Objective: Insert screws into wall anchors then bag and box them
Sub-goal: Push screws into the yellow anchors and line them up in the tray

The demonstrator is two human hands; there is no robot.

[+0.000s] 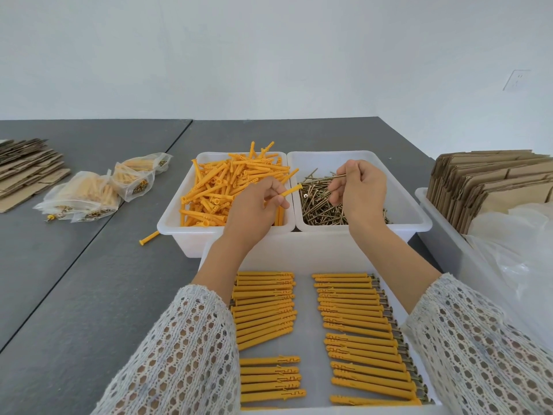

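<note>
The left hand [254, 202] pinches a plug [291, 190], open end facing the screw [338, 176] (seemingly single) pinched by the right hand [359, 187], ready for insertion.

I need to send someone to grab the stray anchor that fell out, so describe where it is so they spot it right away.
Start at the white bin of loose orange anchors, the left of the two bins side by side. The stray anchor lies on the grey table just off that bin's near left corner. It is the only anchor lying bare on the table.
</note>
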